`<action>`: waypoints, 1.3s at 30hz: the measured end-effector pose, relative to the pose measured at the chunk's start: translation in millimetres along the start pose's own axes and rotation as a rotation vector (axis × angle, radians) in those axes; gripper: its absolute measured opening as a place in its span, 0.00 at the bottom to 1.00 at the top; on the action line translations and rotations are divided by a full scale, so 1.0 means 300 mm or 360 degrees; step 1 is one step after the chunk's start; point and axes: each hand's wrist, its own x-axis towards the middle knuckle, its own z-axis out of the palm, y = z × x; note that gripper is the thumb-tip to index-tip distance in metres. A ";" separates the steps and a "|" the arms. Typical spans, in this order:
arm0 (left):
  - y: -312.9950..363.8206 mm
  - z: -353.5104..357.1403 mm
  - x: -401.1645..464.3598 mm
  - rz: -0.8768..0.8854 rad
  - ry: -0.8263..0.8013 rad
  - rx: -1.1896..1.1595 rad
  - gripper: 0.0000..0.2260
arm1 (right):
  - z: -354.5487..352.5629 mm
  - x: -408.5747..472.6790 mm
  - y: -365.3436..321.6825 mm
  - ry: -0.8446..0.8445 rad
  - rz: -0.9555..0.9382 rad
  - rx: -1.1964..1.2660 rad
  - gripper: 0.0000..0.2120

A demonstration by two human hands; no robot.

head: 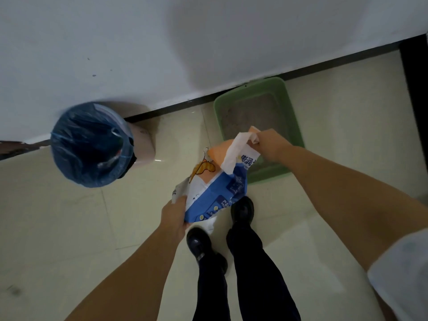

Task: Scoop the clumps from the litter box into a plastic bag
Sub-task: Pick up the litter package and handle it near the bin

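Observation:
A green litter box (290, 107) with grey litter stands on the tiled floor against the wall, right of centre. In front of it I hold a printed plastic bag (215, 181), blue, white and orange. My left hand (174, 216) grips the bag's lower left edge. My right hand (269, 144) pinches its white top edge above the near end of the box. No scoop is in view. Clumps cannot be made out in the litter.
A bin lined with a blue plastic bag (89, 144) stands by the wall on the left. A dark baseboard (176, 105) runs along the wall. My two dark shoes (242, 210) stand right below the bag. A dark door frame (414, 89) is at the right edge.

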 end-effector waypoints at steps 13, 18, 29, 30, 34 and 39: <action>0.130 0.101 0.012 0.0127 -0.0104 0.0067 0.09 | -0.110 0.088 0.076 0.0128 0.0167 0.0590 0.17; 0.133 0.092 0.014 0.0125 -0.0138 0.0082 0.10 | -0.114 0.090 0.057 0.0122 0.0132 0.0617 0.17; 0.111 0.006 0.027 0.0086 -0.0145 0.0140 0.05 | -0.100 0.094 0.006 0.0064 0.0147 0.0540 0.19; 0.116 0.009 0.029 0.0093 -0.0132 0.0182 0.05 | -0.085 0.081 0.026 0.0084 0.0192 0.0571 0.19; 0.145 0.033 0.016 0.0181 -0.0115 0.0316 0.08 | -0.002 0.005 0.122 0.0174 0.0364 0.0785 0.18; 0.153 0.019 0.005 0.0229 -0.0169 0.0456 0.07 | 0.097 -0.062 0.177 0.0248 0.0508 0.0931 0.19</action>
